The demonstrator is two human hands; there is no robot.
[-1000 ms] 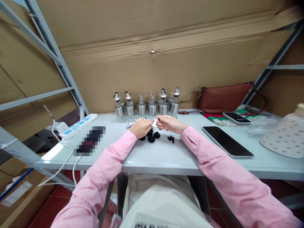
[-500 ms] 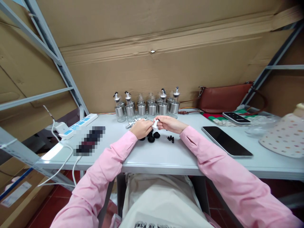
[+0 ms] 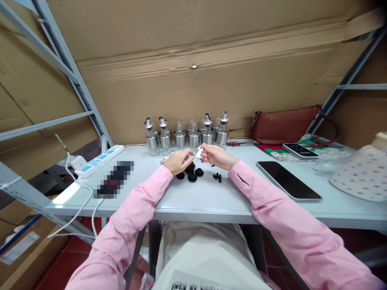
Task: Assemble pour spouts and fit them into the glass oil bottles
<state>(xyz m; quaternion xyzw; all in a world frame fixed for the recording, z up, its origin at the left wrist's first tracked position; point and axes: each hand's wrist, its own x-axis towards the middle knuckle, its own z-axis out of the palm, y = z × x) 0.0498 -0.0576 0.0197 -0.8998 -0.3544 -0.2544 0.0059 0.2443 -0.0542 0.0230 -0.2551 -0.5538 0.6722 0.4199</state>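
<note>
My left hand [image 3: 179,160] and my right hand [image 3: 215,155] meet above the middle of the grey table [image 3: 211,197], both pinched on a small white pourer spout [image 3: 198,154]. Just below them lie three round black caps [image 3: 191,174] and a cluster of small black plugs [image 3: 217,176]. Behind the hands stands a row of several small glass and steel dispenser bottles [image 3: 187,137]; some of them carry spouts.
A white power strip [image 3: 99,159] with cables lies at the left, next to a blurred dark object [image 3: 114,179]. A dark tablet [image 3: 288,180], a phone [image 3: 300,150], a brown bag [image 3: 286,124] and a dotted cloth object [image 3: 364,172] occupy the right. Cardboard walls the back.
My hands have lifted slightly with the white spout; the left hand has shifted, which uncovers the black cap beneath it.
</note>
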